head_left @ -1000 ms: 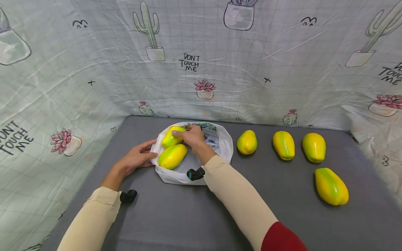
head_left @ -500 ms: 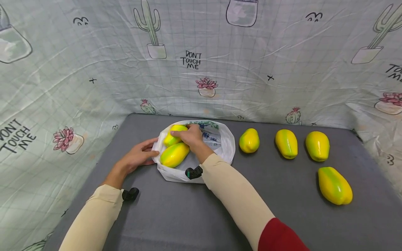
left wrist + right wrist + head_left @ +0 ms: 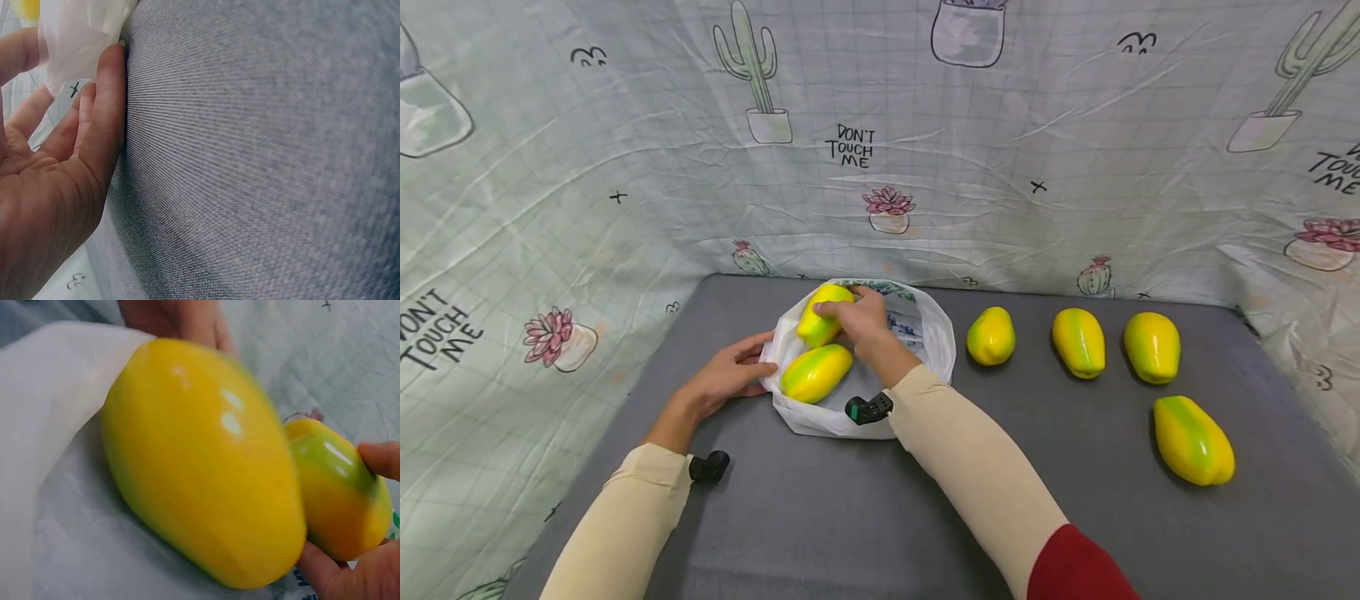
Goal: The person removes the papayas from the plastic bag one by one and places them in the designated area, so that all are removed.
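A white plastic bag (image 3: 936, 337) lies with its mouth spread on the grey table. Inside its left part rests a yellow-green papaya (image 3: 816, 373), large in the right wrist view. Behind that one, a second papaya (image 3: 825, 317) is held by my right hand (image 3: 867, 321); in the right wrist view its thumb and fingers (image 3: 382, 459) grip that papaya (image 3: 337, 494) from two sides. My left hand (image 3: 726, 377) touches the bag's left side. The left wrist view shows its fingers (image 3: 106, 94) nearly straight against the bag wall (image 3: 81, 44).
Right of the bag stand three papayas in a row: the nearest papaya (image 3: 991, 337), a middle papaya (image 3: 1078, 343) and a far-right papaya (image 3: 1152, 348). Another papaya (image 3: 1193, 442) lies nearer the front right. A printed cloth (image 3: 962, 167) hangs behind the table (image 3: 820, 517).
My right hand has shifted the held papaya slightly up and to the right, opening a gap from the lower papaya. The left hand stays at the bag's side.
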Available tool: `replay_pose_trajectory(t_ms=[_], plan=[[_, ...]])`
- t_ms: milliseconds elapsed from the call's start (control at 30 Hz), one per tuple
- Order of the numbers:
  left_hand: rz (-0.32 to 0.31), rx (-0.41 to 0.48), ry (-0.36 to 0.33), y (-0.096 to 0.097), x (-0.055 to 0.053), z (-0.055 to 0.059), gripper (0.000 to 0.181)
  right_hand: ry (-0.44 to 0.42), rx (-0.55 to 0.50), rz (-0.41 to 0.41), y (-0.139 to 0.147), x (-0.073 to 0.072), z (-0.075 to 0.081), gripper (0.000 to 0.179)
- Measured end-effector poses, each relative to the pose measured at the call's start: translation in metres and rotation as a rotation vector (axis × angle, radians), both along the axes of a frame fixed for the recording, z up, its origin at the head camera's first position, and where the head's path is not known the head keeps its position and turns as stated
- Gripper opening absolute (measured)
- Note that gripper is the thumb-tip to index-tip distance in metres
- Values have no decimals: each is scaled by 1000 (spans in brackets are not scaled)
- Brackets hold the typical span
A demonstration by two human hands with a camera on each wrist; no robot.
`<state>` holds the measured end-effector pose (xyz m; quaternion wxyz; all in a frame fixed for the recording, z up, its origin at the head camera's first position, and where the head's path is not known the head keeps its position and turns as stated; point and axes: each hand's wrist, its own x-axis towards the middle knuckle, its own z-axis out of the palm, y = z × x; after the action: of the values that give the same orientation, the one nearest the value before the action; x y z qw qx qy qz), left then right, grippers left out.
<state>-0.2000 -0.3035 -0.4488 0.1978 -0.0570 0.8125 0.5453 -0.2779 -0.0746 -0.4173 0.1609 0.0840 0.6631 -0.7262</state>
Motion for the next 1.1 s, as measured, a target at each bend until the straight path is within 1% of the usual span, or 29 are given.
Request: replay_pose_trajectory(t_ms=[133, 367, 533, 667, 900, 1000, 1100], plan=[[0, -15, 7, -1, 0, -1, 78, 12, -35, -9, 8, 1, 8, 76], [-12, -8, 15, 2, 1, -2, 77, 17, -12, 31, 30, 6, 19, 73], [-11, -13, 17, 1, 1, -1, 77, 44, 10, 62, 42, 11, 27, 72], [-17, -16, 23, -1, 2, 0, 78, 72, 56, 106, 52, 18, 36, 73], [-34, -31, 43, -2, 4, 0, 79, 108, 104, 191, 71, 34, 60, 71], [-41, -20, 38, -1, 4, 1, 79, 116, 125, 210, 82, 39, 68, 69], [-43, -24, 32, 0, 3, 2, 80, 130, 137, 221, 93, 44, 74, 70]])
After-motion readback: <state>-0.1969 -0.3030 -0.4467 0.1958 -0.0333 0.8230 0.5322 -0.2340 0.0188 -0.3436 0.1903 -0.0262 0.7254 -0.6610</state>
